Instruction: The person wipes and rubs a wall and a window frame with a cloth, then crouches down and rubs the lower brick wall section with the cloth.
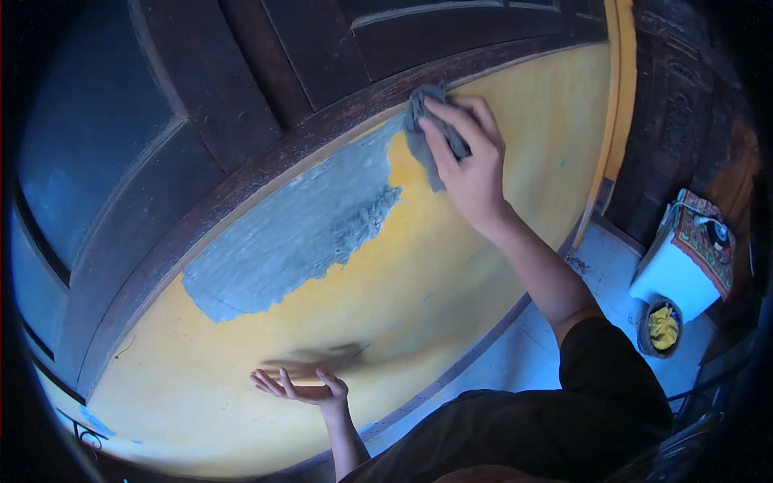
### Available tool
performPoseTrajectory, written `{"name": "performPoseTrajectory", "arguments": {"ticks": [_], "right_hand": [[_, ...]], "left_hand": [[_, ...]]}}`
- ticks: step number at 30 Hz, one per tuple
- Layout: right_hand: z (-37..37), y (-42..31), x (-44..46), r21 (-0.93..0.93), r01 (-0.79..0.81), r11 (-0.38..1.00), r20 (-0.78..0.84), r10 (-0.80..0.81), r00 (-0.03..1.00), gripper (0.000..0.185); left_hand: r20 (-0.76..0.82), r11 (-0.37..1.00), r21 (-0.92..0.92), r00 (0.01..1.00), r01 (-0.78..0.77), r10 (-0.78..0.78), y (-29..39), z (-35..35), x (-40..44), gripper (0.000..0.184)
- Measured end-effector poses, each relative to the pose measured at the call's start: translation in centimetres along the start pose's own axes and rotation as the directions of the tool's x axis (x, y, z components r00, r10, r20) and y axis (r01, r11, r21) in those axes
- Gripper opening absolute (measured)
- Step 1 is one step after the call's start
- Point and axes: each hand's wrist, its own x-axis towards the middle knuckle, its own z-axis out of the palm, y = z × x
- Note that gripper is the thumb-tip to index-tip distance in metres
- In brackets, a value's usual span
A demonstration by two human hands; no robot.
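Observation:
My right hand (475,165) grips a crumpled grey cloth (420,133) and presses it to the yellow wall (499,241), just below the dark wooden frame (314,133). Left of the cloth is a bare grey patch (290,233) with a ragged lower edge where the yellow paint is gone. Lower down, my left hand (302,390) is held in front of the wall with fingers spread and nothing in it. Its shadow falls on the wall just above. Part of the cloth is hidden by my right fingers.
A white box-like stand (675,270) with a patterned cloth (700,241) on top stands on the pale tiled floor (608,258) at the right. Beside it is a round bin (646,332) with yellow material inside. Carved dark wood (676,113) rises behind. Black ironwork (88,435) shows at lower left.

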Motion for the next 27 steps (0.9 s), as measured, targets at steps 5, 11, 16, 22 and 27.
{"name": "performPoseTrajectory", "arguments": {"ticks": [5,11,16,22,27], "right_hand": [[-0.2,-0.3,-3.5,-0.013,0.119,0.993,0.118,-0.116,0.986,0.032],[-0.1,0.3,-2.5,-0.025,0.158,0.987,0.147,-0.152,0.977,0.038],[-1.4,0.5,-3.9,-0.003,0.180,0.984,0.213,-0.175,0.961,0.040],[-1.5,2.6,0.1,-0.022,0.075,0.997,0.092,-0.072,0.993,0.037],[-1.5,1.7,-4.6,-0.032,0.153,0.988,0.207,-0.143,0.968,0.039]], "left_hand": [[0.005,0.994,0.066,0.996,0.084,-0.084,1.3,0.1,-1.2,0.068],[0.023,0.993,0.119,1.000,0.018,-0.021,0.6,0.1,-0.7,0.065],[-0.083,0.972,0.231,0.995,-0.034,0.055,-2.2,1.5,-1.5,0.061],[-0.086,0.959,0.268,0.989,-0.090,0.117,-3.6,1.4,-1.9,0.058],[-0.085,0.957,0.274,0.989,-0.094,0.121,-3.4,1.3,-2.0,0.056]]}}
